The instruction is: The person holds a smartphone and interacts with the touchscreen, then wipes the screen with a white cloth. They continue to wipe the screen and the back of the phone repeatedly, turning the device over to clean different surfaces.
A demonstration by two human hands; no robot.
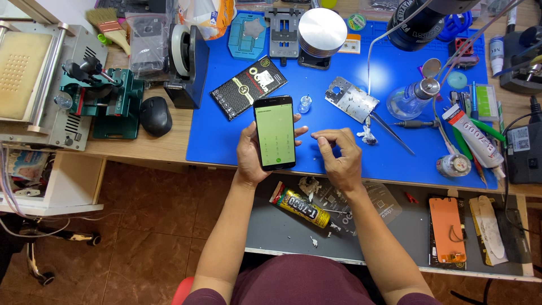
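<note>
Smartphone [275, 133] is sitting upright in the left hand [252, 155], screen lit pale green with a keypad showing, hovering over the near edge of the blue work mat [339, 96]. Left hand is cupping it from behind and below, palm under the lower half, thumb lying along the phone's left edge, fingertips wrapping round and showing past its right edge; fingers are clamped on the phone. Left forearm is coming up from the bottom of the view, wrist bent slightly inward. Right hand [339, 155] is hanging just right of the phone, not touching it, knuckles up, fingers curled in with thumb and forefinger pinched together near the phone's right side; cannot tell if anything is between them. Right forearm is angling in from the lower right. Beyond the phone on the mat: a black flat package [248, 86] just behind it, a small clear vial [305, 104] beside its top right corner, a bare metal phone frame [351, 99] further right, then tweezers [393, 131] and a glass bottle [409, 99]. Below the phone, off the mat, a yellow-and-black glue tube [300, 204] is lying in the open drawer [282, 231]. Well left of the phone, a black mouse [155, 115] is resting on the wooden bench.
</note>
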